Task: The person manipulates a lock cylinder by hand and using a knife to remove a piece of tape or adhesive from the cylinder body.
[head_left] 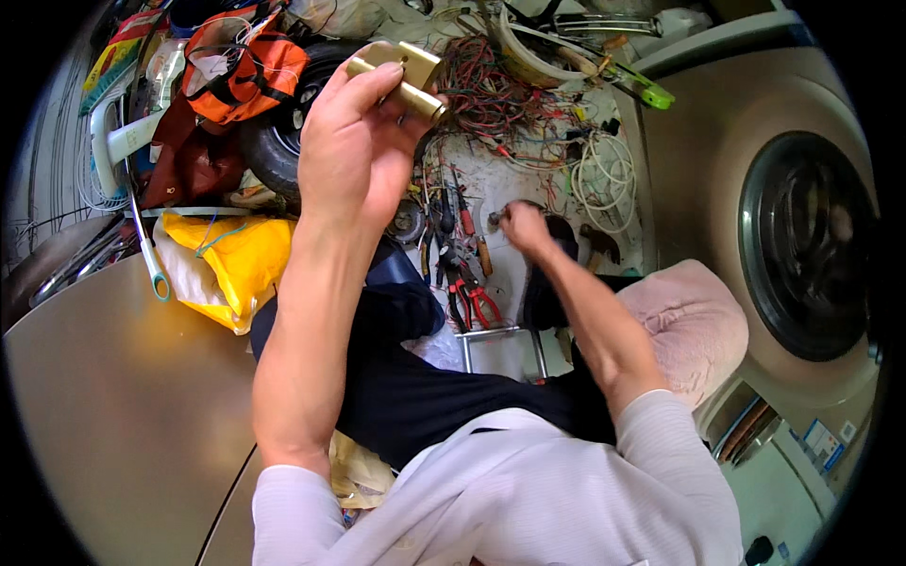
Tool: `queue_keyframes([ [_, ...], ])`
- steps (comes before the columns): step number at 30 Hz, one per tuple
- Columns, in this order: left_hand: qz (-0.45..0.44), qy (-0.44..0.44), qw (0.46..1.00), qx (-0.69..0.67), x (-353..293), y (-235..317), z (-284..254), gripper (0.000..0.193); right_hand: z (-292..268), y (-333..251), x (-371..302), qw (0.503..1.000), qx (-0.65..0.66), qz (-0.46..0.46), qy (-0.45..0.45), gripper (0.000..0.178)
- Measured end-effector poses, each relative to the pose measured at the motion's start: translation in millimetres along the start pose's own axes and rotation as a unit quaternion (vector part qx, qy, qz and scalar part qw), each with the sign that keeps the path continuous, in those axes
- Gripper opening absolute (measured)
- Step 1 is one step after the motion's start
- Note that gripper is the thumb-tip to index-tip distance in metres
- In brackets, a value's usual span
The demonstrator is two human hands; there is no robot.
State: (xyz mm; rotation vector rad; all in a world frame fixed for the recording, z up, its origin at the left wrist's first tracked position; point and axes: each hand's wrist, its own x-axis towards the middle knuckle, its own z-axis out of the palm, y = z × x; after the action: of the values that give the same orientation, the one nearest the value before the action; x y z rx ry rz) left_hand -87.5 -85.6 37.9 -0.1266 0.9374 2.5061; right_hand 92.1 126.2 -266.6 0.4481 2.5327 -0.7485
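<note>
My left hand [363, 141] is raised at the upper middle, its fingers closed around a brass-coloured metal piece [420, 68]. This piece has a flat part with a small hole and a round barrel along its lower side. Down near the floor, my right hand [525, 228] is closed, with a small dark grey bit showing at its fingertips; its kind cannot be made out. Left of that hand lie a red-handled screwdriver [465, 219] and several pliers, among them a red-handled pair [475, 297]. A hammer-like tool [600, 243] lies to its right.
Tangled red and dark wires [486, 90] cover the far floor, near a bucket [519, 57] of tools. A coiled white cable [604, 179] lies before the round-doored appliance [802, 245] at right. At left are a yellow bag [241, 264], an orange bag [243, 66] and a black tyre [274, 156].
</note>
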Motion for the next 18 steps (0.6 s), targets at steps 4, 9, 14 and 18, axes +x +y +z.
queue_keyframes([
  [4,0.001,0.05,0.998,0.028,-14,9,-1,0.019,80,-12,-26,0.998,0.005,0.052,-0.02,0.034],
  [9,-0.029,0.053,0.998,0.031,-21,13,-3,0.02,97,-11,-33,0.998,0.007,0.066,0.001,0.036],
  [14,-0.088,0.027,0.996,-0.003,-22,-2,-7,0.019,50,-30,-46,0.997,0.069,0.012,-0.02,0.037],
  [18,-0.096,0.018,0.995,-0.028,-18,-19,11,0.019,-44,-38,-31,0.993,0.081,-0.053,0.062,0.031],
])
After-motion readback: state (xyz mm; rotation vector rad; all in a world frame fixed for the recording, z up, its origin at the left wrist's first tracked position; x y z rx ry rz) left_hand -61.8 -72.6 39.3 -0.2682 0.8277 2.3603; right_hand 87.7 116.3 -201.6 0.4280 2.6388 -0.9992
